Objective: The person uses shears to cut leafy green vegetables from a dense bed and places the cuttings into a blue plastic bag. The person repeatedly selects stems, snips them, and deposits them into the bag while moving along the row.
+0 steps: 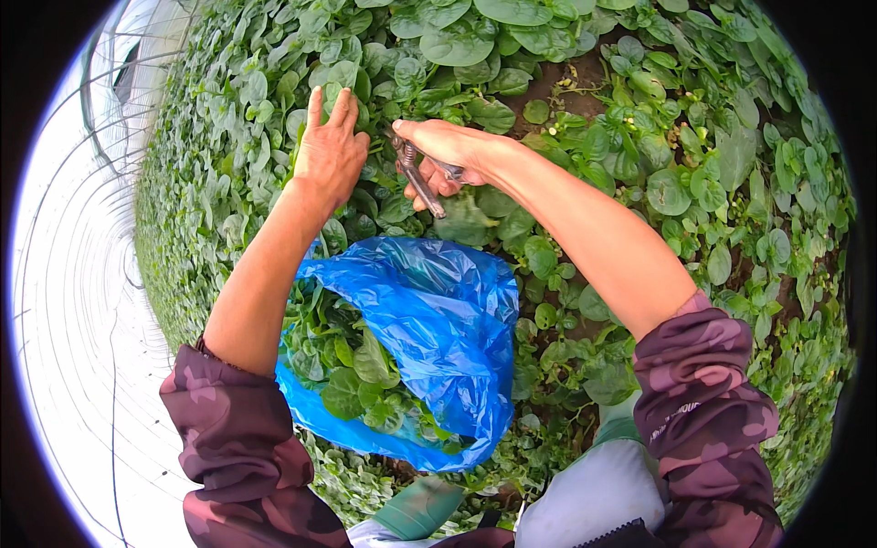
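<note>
My left hand (pixel 327 151) reaches into the leafy green plants (pixel 438 91), back of the hand up. Two of its fingers stretch forward with a gap between them, over the leaves. A thin strip of green shows along its outer side; whatever lies under the palm is hidden. Close by on the right, my right hand (pixel 448 155) grips pruning shears (pixel 422 181) with a metal spring and a worn handle; their blades are mostly hidden. Below both hands sits a blue plastic bag (pixel 438 320), its mouth facing left, with picked green leaves (pixel 352 365) inside.
Dense low plants spread over the ground, with bare soil (pixel 562 91) showing at the upper right. White greenhouse sheeting (pixel 73 301) on a frame curves along the left. My legs in grey trousers (pixel 594 493) and green boots (pixel 420 507) are at the bottom.
</note>
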Demonstrator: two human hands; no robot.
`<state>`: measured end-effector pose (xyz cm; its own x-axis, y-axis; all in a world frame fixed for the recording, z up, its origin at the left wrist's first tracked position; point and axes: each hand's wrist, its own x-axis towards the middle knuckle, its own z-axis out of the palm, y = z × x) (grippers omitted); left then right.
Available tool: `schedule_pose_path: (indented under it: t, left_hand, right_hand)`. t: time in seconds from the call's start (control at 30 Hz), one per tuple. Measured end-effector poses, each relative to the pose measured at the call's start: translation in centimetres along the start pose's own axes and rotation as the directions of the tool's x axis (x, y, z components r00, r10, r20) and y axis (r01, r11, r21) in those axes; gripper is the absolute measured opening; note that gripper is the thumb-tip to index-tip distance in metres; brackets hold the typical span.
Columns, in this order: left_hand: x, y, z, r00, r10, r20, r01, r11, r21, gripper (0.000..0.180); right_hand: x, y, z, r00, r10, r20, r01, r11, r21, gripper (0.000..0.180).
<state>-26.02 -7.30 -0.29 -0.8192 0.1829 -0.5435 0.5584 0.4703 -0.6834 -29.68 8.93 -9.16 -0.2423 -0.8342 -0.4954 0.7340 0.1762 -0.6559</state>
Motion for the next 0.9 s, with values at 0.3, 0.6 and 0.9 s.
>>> schedule_pose_path:
  t: [0.3, 0.6, 0.9]
  left_hand:
    - [0.4, -1.4, 1.8, 0.998, 0.018, -0.060, -0.020, 0.999, -0.026, 0.033]
    - [0.0, -1.8, 3.7, 0.986, 0.016, -0.163, -0.048, 0.980, -0.194, 0.036]
    - [-10.8, -3.0, 0.3, 0.820, -0.402, -0.407, 0.181, 0.857, -0.482, 0.044]
  right_hand:
    - [2.6, -0.6, 1.1, 0.999, -0.032, -0.035, 0.032, 0.999, 0.015, 0.062]
    - [3.0, -0.4, 2.1, 0.990, -0.049, -0.135, 0.067, 0.989, 0.132, 0.060]
    - [-5.4, 2.0, 1.2, 0.980, -0.132, -0.146, 0.153, 0.977, 0.146, 0.061]
